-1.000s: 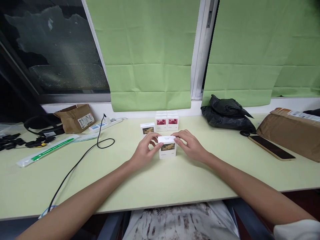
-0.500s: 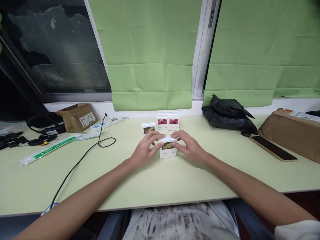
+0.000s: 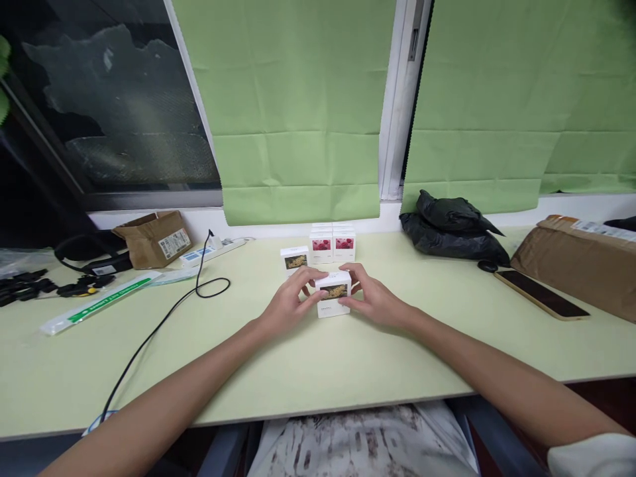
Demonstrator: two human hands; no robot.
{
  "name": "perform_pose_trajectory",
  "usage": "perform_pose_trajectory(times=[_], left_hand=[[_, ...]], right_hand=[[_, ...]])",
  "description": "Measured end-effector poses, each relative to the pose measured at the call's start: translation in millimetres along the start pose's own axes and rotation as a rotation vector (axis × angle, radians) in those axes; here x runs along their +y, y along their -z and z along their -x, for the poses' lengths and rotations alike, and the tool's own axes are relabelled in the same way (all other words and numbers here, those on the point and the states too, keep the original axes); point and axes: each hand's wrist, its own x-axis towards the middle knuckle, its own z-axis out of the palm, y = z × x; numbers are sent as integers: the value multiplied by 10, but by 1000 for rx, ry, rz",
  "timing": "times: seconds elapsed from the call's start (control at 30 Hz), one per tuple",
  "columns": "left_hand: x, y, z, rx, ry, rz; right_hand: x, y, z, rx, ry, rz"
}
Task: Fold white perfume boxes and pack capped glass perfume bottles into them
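A small white box with a yellow picture (image 3: pixel 333 293) stands on the pale green table (image 3: pixel 318 358) in front of me. My left hand (image 3: pixel 291 301) grips its left side, thumb on the front and fingers curled over the top. My right hand (image 3: pixel 370 298) grips its right side the same way. Just behind my left hand stands another white box with a yellow picture (image 3: pixel 294 258). Further back, white boxes with red pictures (image 3: pixel 332 243) stand in two short rows.
A black cable (image 3: pixel 163 318) runs across the left of the table from a power strip (image 3: pixel 211 251). A torn cardboard box (image 3: pixel 154 237), headphones (image 3: pixel 84 255) and a long plastic packet (image 3: pixel 99 301) lie at the left. A black bag (image 3: pixel 454 228), a phone (image 3: pixel 541 293) and a brown parcel (image 3: pixel 579 262) lie at the right.
Both hands have closed in tighter on the box, fingers curling further over its top. The box has shifted slightly away from me.
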Motion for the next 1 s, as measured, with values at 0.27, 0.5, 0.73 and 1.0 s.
perform_pose_trajectory(times=[0.27,0.5,0.73,1.0], left_hand=[[-189,95,-63,582,105,-156],[-666,40,0,516,415,-131],[-806,60,-19,410,523,-28],[-736,-11,-59,292,525,73]], right_hand=[[98,7,-14,-20,-40,14],[355,56,-67,162,-108,114],[605,102,-154,311,-251,134],[613,63,-172,407,-319,144]])
